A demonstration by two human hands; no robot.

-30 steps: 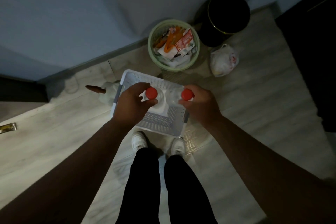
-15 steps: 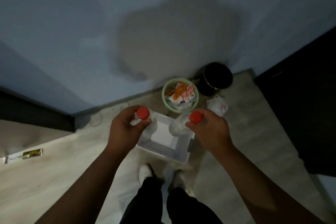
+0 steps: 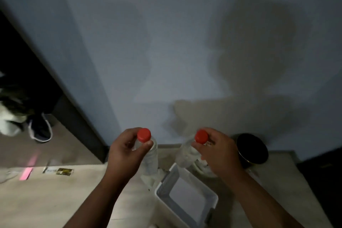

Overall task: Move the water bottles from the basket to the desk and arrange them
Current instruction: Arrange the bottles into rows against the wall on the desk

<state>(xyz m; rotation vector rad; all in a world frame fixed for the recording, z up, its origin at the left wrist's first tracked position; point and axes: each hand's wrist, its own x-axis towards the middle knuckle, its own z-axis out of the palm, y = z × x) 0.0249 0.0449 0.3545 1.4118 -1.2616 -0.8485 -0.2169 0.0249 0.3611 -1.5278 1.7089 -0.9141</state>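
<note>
Left grip (image 3: 125, 151) curls round the left water bottle (image 3: 151, 159) at its neck; right grip (image 3: 218, 153) does the same on the right water bottle (image 3: 183, 155). Both bottles hang above the near basket (image 3: 164, 183). Bench unseen. Risk: with neck-only holds, a bottle may swing and slip.

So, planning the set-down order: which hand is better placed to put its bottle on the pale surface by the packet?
Left, likely. The left hand holds the left bottle by its neck, next to that surface; the right hand holds the right bottle farther off, by the basket.

Basket (image 3: 167, 181) corner beyond bottom edge; blurred shoe (image 3: 39, 130)
</note>
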